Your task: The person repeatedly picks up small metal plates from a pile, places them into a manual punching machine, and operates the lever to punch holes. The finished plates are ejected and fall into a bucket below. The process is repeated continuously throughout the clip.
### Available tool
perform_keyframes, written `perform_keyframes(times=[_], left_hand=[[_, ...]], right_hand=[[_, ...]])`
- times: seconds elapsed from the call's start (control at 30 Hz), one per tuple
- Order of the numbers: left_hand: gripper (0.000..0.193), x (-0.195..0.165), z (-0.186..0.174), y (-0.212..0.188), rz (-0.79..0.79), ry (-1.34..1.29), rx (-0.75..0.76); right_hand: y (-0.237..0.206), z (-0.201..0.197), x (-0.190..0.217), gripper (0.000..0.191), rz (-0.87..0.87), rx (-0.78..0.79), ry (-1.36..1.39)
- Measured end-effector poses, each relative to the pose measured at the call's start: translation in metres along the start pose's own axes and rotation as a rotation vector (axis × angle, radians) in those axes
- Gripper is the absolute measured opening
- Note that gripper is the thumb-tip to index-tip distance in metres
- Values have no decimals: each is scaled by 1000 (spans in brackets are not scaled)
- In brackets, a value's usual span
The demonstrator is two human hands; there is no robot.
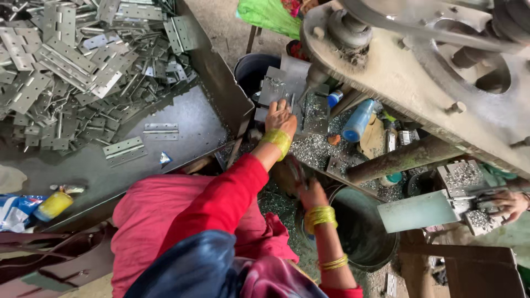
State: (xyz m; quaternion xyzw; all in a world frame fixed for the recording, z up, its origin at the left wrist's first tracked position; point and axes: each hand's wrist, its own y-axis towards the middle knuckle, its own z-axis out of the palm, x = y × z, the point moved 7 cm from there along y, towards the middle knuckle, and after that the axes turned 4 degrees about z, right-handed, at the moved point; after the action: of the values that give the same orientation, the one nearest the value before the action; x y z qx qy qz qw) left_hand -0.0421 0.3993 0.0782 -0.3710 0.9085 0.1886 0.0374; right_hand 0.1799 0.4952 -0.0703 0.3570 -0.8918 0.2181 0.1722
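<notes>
The left hand (280,117), a yellow bangle at its wrist and a red sleeve behind it, is stretched forward to the work block (287,88) under the nose of the heavy press (419,83). Its fingertips lie on a small steel piece (291,102) standing there. I cannot tell if the grip is pinched on that piece or only steadying it. The right hand (312,193) hangs lower, just above the rim of a dark bucket (381,254). Its grip is curled around a dark flat piece (295,172), too blurred to name more closely. Judging from this, the step in hand is feeding: one part is being seated at the tool while another waits in the right hand. A next move calls for the part to sit square on the block and for the fingers to be drawn well away from the tool's nose, which is very near them. Metal chips (309,149) cover the bed around the block, with a blue bottle (356,121) lying among them. To the left, a steel tabletop (182,118) carries a big heap of hinges (77,60), and a few single ones lie apart from it. At the far right, another person's hand (510,204) works at a separate block.
</notes>
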Motion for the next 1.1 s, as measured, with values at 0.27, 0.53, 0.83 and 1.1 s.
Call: perform_keyframes(times=[0.27, 0.53, 0.83, 1.1], left_hand=[[38, -6, -30, -9, 21, 182, -358], [30, 4, -6, 29, -35, 222, -35], [33, 8, -1, 24, -56, 205, -90], [29, -13, -3, 49, -87, 325, 95]], right_hand=[[-43, 28, 3, 51, 57, -134, 10], [-8, -6, -4, 50, 70, -32, 85], [-16, 8, -5, 52, 89, -17, 90], [-33, 30, -10, 51, 152, -84, 67]])
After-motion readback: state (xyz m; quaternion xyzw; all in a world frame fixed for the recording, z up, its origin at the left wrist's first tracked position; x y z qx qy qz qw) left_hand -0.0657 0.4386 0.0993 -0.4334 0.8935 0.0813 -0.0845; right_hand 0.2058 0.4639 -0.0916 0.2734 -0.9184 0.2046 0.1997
